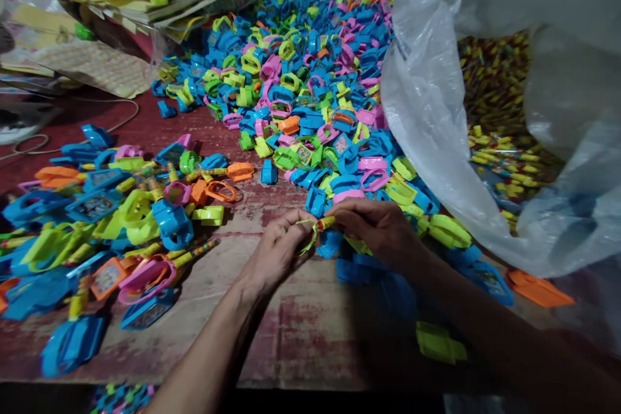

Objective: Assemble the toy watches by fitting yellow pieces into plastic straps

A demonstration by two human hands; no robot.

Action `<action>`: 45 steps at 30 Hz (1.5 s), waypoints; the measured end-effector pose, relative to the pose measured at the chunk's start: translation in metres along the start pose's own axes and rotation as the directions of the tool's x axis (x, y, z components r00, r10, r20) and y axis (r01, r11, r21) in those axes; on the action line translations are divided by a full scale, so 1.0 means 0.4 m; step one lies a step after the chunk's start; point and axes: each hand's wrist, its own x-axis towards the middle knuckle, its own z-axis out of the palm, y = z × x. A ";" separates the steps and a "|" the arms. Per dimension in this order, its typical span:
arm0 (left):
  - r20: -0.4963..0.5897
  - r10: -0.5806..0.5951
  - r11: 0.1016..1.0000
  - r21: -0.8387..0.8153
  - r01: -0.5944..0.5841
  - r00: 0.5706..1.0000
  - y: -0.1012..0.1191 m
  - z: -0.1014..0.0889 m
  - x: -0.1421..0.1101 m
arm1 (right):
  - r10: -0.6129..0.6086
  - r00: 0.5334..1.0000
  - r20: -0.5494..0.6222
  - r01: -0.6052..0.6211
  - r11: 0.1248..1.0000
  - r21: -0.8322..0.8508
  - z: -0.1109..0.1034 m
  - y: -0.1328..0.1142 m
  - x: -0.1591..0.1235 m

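Note:
My left hand (pixel 284 238), its fingers pinched together, holds a yellow-green plastic toy watch (pixel 309 240), mostly covered by the fingers. From the right, my right hand (pixel 381 223) grips a small tube with a yellow end (pixel 326 222). The tube's end meets the toy watch between both hands; whether it is inside cannot be made out. Just beyond the fingertips lies a blue toy watch (pixel 315 202), part of a big heap of toy watches (pixel 310 90) in blue, pink, green and orange.
Toy watches with tubes attached (pixel 140 213) are piled on the left of the worn red table (pixel 233 330). At right, a clear plastic bag (pixel 427 84) holds many yellow-ended tubes (pixel 509 162). Papers and cardboard (pixel 97 65) lie back left, near a cable (pixel 129 116).

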 end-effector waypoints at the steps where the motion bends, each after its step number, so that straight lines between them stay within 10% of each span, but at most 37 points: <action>1: -0.001 -0.005 1.000 0.001 0.005 1.000 0.001 0.000 0.000 | -0.004 1.000 0.010 0.004 1.000 -0.009 0.001 -0.001 0.000; 23: 0.078 -0.025 0.999 -0.035 0.028 0.997 -0.013 -0.013 -0.010 | -0.337 0.931 0.139 0.364 0.836 -0.412 -0.014 -0.003 0.007; 45: 0.034 -0.045 0.999 -0.026 0.046 0.998 -0.004 -0.013 -0.016 | -0.128 0.964 0.231 0.214 0.892 -0.398 -0.011 -0.053 0.037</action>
